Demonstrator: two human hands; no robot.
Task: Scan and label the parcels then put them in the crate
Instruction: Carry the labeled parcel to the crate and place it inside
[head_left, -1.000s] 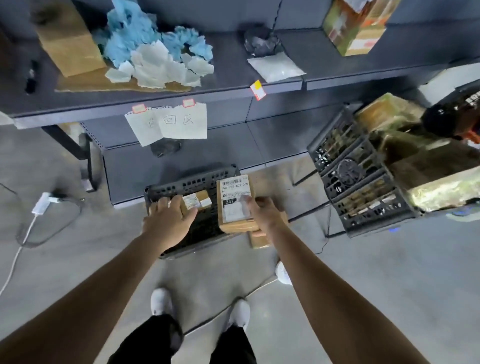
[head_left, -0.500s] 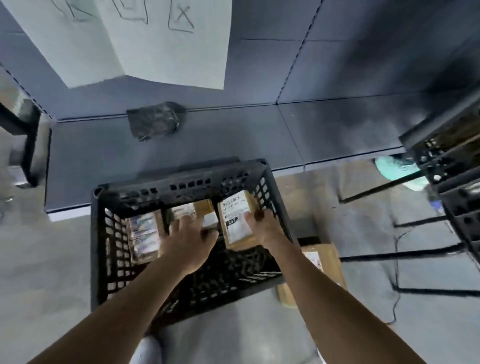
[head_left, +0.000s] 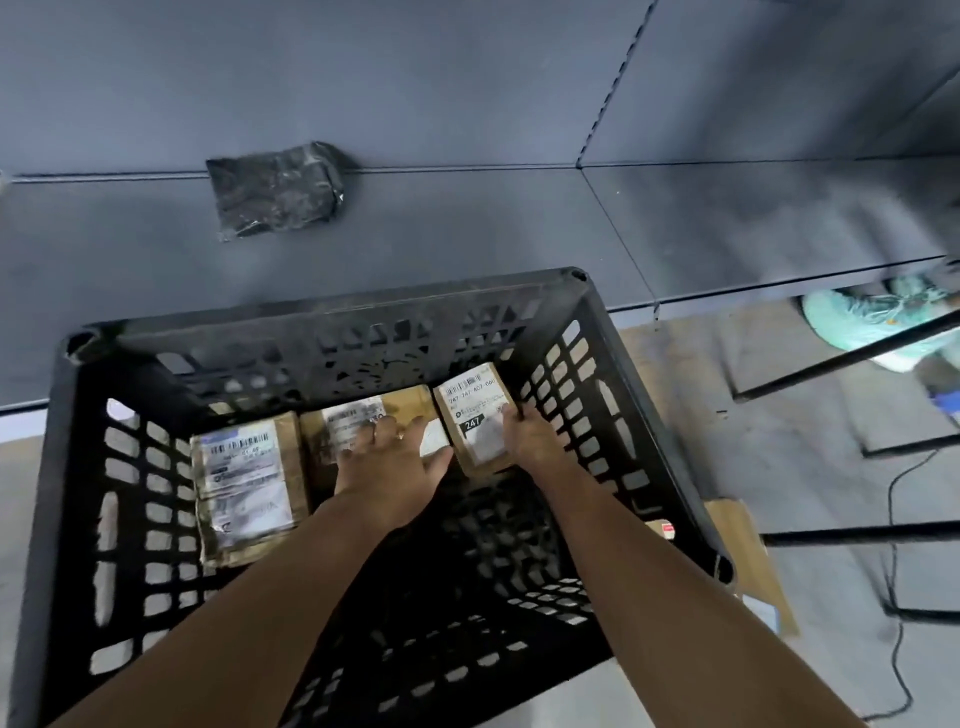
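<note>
Right hand (head_left: 524, 441) grips the 247 parcel (head_left: 470, 410) by its right edge, close to the crate (head_left: 322, 314) wall — left hand (head_left: 389, 462), fingers straight, rests on the middle parcel (head_left: 353, 415); open crate floor nearer the wrists.

shelf: low dark shelf (head_left: 467, 234) carries a crumpled black plastic packet (head_left: 278, 189) toward its back | floor: grey floor (head_left: 779, 415) carries black crate (head_left: 322, 312) just in front of the shelf; flat cardboard (head_left: 748, 561) beside the crate's right wall; black cable (head_left: 891, 519) farther right; teal item (head_left: 857, 322) near the shelf's right end
</note>
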